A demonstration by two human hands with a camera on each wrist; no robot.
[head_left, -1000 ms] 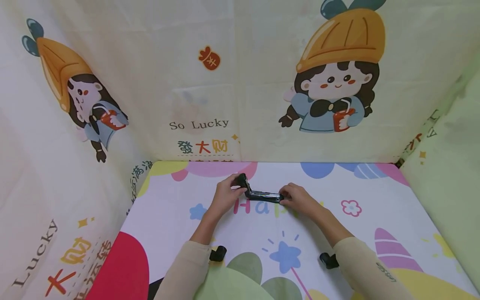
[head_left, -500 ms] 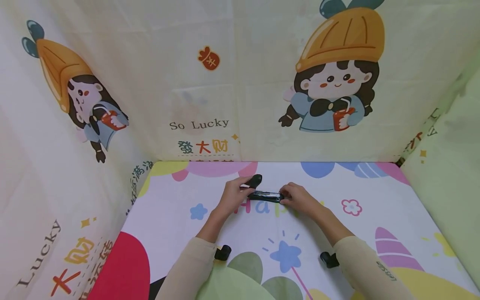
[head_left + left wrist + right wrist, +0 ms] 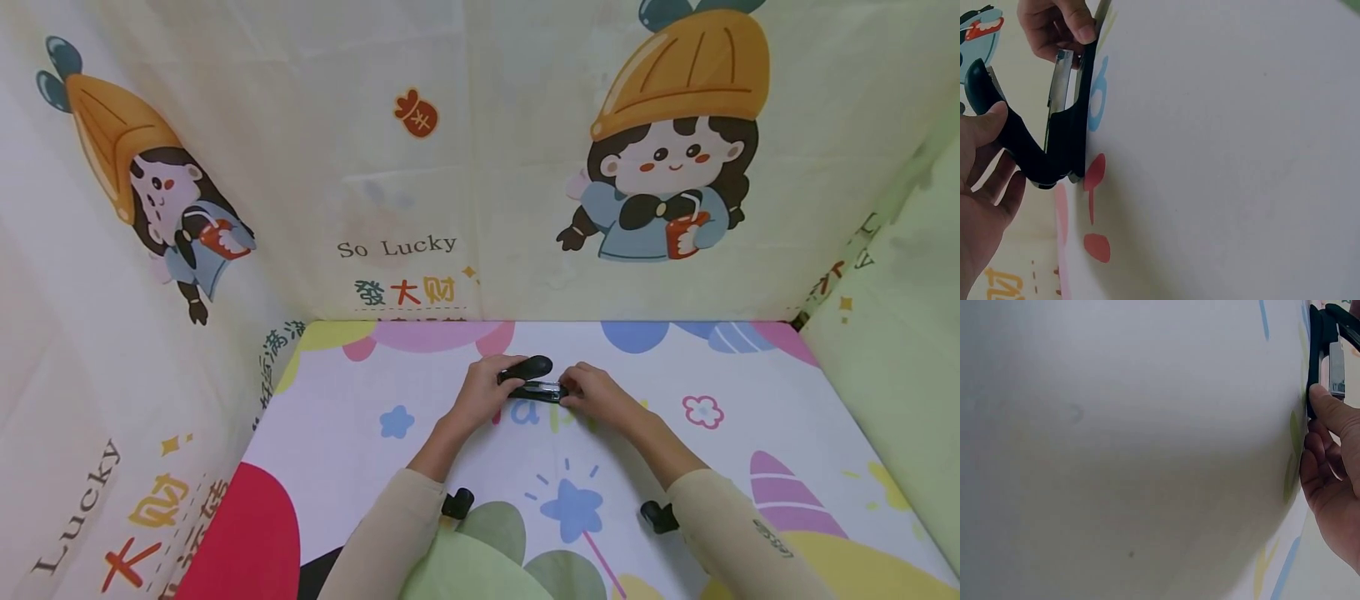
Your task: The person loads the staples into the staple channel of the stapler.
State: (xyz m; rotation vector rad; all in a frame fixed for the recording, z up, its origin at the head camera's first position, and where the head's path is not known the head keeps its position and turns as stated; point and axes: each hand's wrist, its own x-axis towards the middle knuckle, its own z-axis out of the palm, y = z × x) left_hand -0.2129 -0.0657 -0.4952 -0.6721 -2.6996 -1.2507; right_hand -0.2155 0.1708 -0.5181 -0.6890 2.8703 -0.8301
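A black stapler [image 3: 538, 395] lies on the printed tabletop with its top arm swung partway up from the base. In the left wrist view the hinge of the stapler [image 3: 1063, 147] is at the bottom, and the metal staple channel shows between the raised arm and base. My left hand [image 3: 483, 388] grips the raised top arm between thumb and fingers. At the front end of the base, my right hand [image 3: 596, 393] pinches it; in the right wrist view the thumb of that hand [image 3: 1335, 444] presses on the base's tip.
The table cover [image 3: 637, 442] is white with colourful prints. Cream curtains [image 3: 525, 283] with cartoon figures stand behind and at both sides. A black wrist device [image 3: 658, 517] hangs by the right sleeve, another [image 3: 457, 503] by the left.
The stapler's top arm has swung from nearly upright down toward the base, turning rightward. My left hand has moved right with it. My right hand has stayed at the base's front end.
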